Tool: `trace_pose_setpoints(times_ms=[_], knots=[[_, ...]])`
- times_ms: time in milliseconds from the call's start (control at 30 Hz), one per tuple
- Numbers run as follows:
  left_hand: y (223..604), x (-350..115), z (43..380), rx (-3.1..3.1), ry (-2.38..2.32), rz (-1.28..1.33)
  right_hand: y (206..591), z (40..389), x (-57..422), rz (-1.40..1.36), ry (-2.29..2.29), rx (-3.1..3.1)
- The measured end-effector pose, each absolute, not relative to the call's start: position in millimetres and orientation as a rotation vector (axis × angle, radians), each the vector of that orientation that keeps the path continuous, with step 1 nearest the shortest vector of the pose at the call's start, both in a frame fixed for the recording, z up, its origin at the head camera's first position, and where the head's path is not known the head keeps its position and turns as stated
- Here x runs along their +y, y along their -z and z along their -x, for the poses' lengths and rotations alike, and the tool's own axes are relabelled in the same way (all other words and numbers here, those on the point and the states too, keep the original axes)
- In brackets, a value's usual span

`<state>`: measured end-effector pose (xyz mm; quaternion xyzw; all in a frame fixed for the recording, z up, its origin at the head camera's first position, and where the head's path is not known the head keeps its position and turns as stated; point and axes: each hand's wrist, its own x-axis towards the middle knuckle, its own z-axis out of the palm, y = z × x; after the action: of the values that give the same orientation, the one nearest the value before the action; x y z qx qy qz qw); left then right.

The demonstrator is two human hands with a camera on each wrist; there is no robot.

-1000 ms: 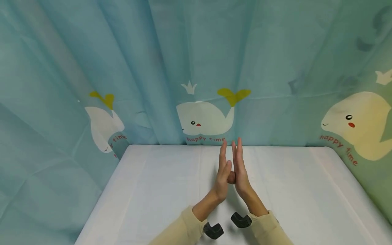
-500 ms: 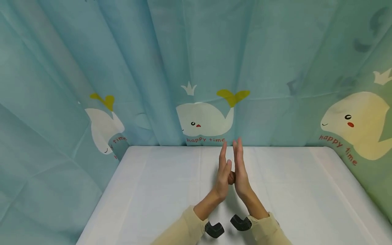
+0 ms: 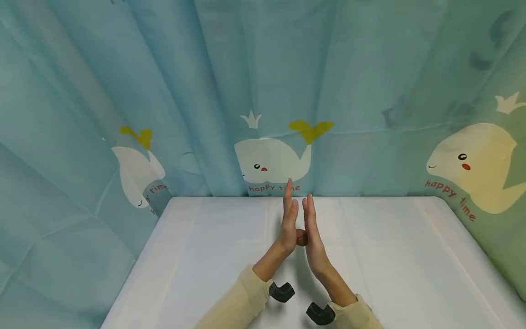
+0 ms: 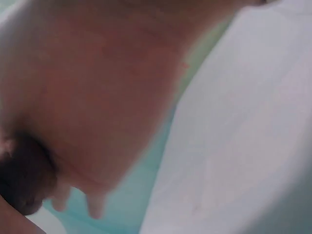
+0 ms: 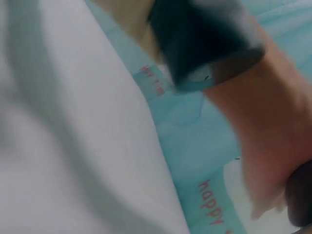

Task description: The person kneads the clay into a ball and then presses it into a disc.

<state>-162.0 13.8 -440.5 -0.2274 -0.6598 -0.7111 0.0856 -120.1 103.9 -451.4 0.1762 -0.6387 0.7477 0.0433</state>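
Observation:
A small round brown lump with a faint dark line across it (image 3: 302, 237) sits between my two palms above the table. My left hand (image 3: 289, 226) stands upright with straight fingers, its palm against the lump's left side. Facing it, my right hand (image 3: 314, 244) presses from the other side, fingers also straight and pointing away from me. The left fingertips reach farther forward than the right ones. Dark and blurred, the lump (image 4: 24, 175) shows at the lower left of the left wrist view, and part of it (image 5: 300, 197) at the right edge of the right wrist view.
Below the hands spreads a white-covered table (image 3: 218, 237). A blue-green curtain (image 3: 370, 68) with printed whales hangs behind it and along both sides. Black wrist devices (image 3: 281, 292) hang near both beige cuffs (image 3: 260, 278).
Both hands have shifted left with the lump between them. The left hand has slid forward and the right hand has drawn back, so their fingertips no longer line up.

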Motion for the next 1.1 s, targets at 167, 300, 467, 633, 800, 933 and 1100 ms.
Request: trace_pose_setpoints(times_ms=[167,300,467,633,800,933,1100], knots=[[451,20,145,-2.018,2.127,0.7,440,126,111,-0.509,-2.245,-1.979],[455,27,126,-2.009,2.149,0.692,441,139,120,-0.5,-2.298,-1.942],[444,23,129,-2.006,2.123,0.732,454,140,116,-0.546,-2.356,-1.895],[438,14,154,-1.998,2.08,0.738,459,128,104,-0.598,-2.364,-1.885],[449,12,166,-2.023,2.156,0.698,445,124,100,-0.649,-2.221,-1.925],[453,17,151,-2.033,2.213,0.725,437,132,109,-0.59,-2.149,-1.989],[447,21,135,-2.036,2.26,0.746,444,146,120,-0.466,-2.279,-1.951]])
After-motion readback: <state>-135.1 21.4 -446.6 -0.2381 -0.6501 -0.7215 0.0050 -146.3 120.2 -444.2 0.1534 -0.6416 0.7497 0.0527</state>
